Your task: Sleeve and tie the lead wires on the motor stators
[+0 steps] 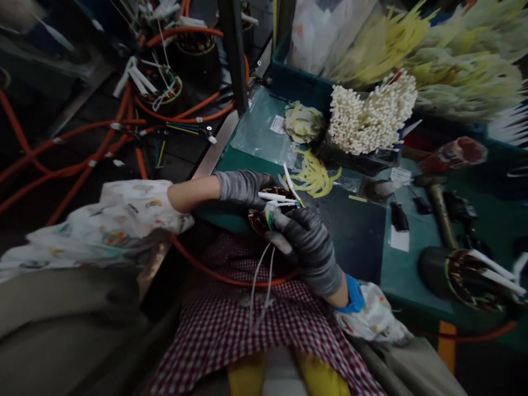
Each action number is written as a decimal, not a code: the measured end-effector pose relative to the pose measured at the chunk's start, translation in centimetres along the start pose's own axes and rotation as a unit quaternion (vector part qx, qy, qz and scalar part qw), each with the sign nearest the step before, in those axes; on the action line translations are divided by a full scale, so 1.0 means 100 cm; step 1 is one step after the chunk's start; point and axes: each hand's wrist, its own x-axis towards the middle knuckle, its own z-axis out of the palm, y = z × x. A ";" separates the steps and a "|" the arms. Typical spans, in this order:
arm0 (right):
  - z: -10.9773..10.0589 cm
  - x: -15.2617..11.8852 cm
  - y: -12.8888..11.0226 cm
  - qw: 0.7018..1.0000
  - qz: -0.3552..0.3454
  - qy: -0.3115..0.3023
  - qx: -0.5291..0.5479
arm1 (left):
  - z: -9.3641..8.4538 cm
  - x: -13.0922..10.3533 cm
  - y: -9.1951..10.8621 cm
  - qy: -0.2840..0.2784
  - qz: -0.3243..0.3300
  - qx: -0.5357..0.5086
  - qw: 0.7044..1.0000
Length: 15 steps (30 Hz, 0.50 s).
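Note:
A motor stator with copper windings sits at the table's near edge, partly covered by both hands. My left hand, in a grey glove, is curled round its far left side; the fingertips are hidden. White sleeved leads stick up between the hands. Also gloved, my right hand is closed at the stator's right rim, beside a bit of green. What its fingers pinch is not clear. Two strands of white cord hang just below those fingers over my checked apron. Yellowish strips lie beyond the stator.
Beyond are a bundle of white-tipped strands and a teal bin with bags. A hammer and another stator stand at right. Orange cables and more stators fill the left. A dark post rises behind the table.

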 end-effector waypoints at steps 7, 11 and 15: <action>0.030 -0.025 -0.013 0.959 0.044 -0.093 -0.263 | 0.034 -0.020 -0.006 0.087 0.009 -0.216 0.973; 0.022 -0.041 -0.024 0.970 0.041 -0.111 -0.215 | 0.065 -0.047 0.006 0.202 0.056 -0.245 0.947; 0.024 -0.053 -0.031 0.977 0.077 -0.087 -0.179 | 0.087 -0.063 0.007 0.305 0.091 -0.173 0.932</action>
